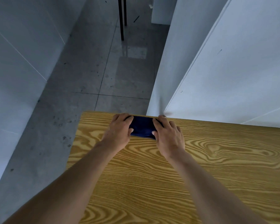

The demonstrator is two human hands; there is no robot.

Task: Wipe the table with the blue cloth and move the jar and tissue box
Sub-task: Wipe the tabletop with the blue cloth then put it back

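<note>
Fingers of my left hand lay curled over the left end of the blue cloth, the thumb tucked against its near edge; fingers of my right hand lay nearly straight over the right end, pressing it flat rather than pinching it, as far as I could tell. The cloth, folded into a dark band, lay between the two hands with its long axis running left to right, parallel to the far edge of the table and touching that edge. Both hands were equally near it, one on each end. I judged the wiping step to be in hand, with the cloth at the far limit of a stroke; the next pass would call for drawing it back toward me, across the grain. Neither jar nor tissue box was in view. Beyond the table edge lay a grey tiled floor and white panels.
</note>
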